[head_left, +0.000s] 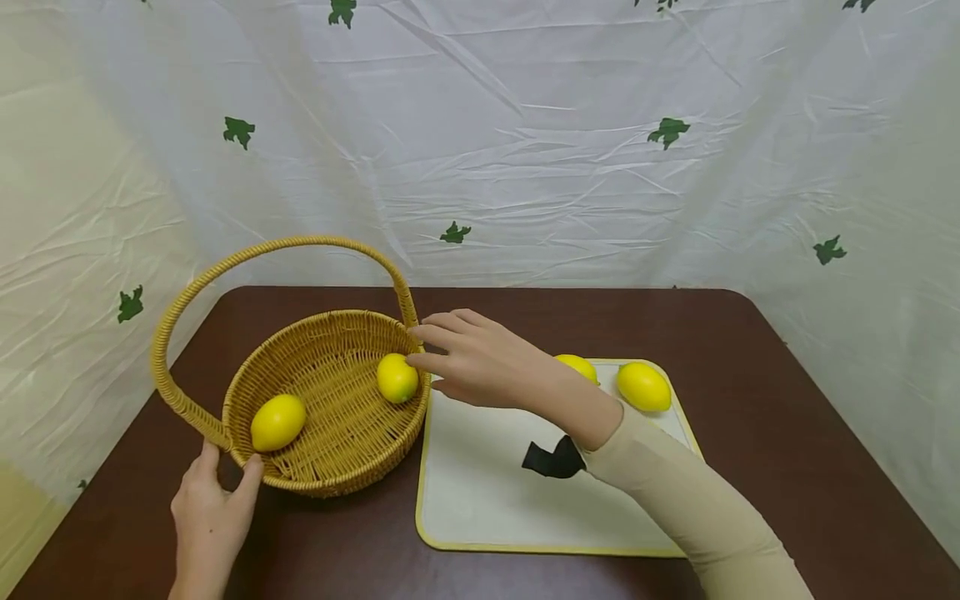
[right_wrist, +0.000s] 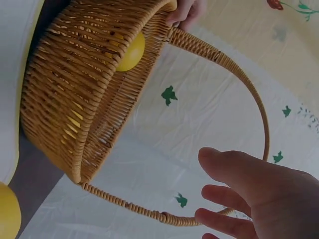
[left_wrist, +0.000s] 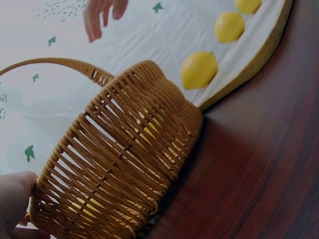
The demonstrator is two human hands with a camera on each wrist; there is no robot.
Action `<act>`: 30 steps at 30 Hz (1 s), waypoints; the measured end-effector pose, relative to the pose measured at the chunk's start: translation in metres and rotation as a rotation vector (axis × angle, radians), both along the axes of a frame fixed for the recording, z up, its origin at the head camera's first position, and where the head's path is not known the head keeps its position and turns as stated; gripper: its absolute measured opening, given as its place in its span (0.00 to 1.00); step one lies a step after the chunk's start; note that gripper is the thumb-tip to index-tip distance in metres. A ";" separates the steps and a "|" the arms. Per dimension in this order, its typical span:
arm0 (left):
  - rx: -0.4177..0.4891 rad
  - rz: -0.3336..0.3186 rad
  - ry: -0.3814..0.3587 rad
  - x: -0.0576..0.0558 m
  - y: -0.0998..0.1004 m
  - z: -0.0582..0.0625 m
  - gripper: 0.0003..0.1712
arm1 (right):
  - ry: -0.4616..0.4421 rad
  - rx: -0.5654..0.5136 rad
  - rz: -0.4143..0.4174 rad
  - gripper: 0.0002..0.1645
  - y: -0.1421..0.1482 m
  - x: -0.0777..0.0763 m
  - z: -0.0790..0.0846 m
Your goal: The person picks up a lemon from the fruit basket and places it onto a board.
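Observation:
A round wicker basket (head_left: pixel 322 479) with a tall arched handle (head_left: pixel 307 242) stands on the left of the table. My left hand (head_left: pixel 213 512) grips its rim at the near left, by the foot of the handle, thumb on the rim. Two lemons lie inside: one lemon (head_left: pixel 278 422) at the left and another lemon (head_left: pixel 397 378) against the right wall. Over the right rim hovers my right hand (head_left: pixel 480 358), fingers loosely spread with nothing held; its fingertips overlap the right lemon in the head view. In the right wrist view that palm (right_wrist: pixel 279 194) is bare.
A white mat (head_left: pixel 487 500) with a yellow edge lies right of the basket. Lemons rest on it, including one lemon (head_left: pixel 644 387) at its far right and another (head_left: pixel 576 367) partly behind my right forearm. White leaf-patterned curtains (head_left: pixel 525 167) surround the dark table (head_left: pixel 810 467).

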State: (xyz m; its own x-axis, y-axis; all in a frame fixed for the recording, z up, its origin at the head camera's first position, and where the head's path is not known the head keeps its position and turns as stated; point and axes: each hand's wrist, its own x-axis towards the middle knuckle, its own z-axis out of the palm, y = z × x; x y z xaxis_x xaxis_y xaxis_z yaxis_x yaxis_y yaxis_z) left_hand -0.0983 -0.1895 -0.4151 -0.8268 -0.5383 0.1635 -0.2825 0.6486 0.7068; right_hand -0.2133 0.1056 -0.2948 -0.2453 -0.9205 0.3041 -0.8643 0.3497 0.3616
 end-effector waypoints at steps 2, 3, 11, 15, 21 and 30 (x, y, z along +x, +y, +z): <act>-0.004 0.004 0.017 0.000 -0.002 0.000 0.25 | -0.011 0.019 0.001 0.21 -0.013 -0.003 0.003; -0.008 0.004 0.024 0.000 -0.003 0.000 0.26 | -0.016 0.036 -0.001 0.22 -0.020 -0.005 0.005; -0.036 -0.010 0.074 -0.002 -0.005 0.002 0.28 | -0.078 0.175 0.014 0.22 -0.079 -0.016 0.013; -0.042 -0.012 0.067 -0.001 -0.007 0.003 0.30 | -0.145 0.225 0.023 0.24 -0.110 -0.019 0.011; -0.028 -0.014 0.029 -0.002 -0.006 0.003 0.33 | -0.207 0.298 0.064 0.26 -0.149 -0.022 0.002; -0.007 -0.022 -0.014 -0.002 -0.009 0.004 0.36 | -0.252 0.444 0.033 0.26 -0.195 -0.021 -0.015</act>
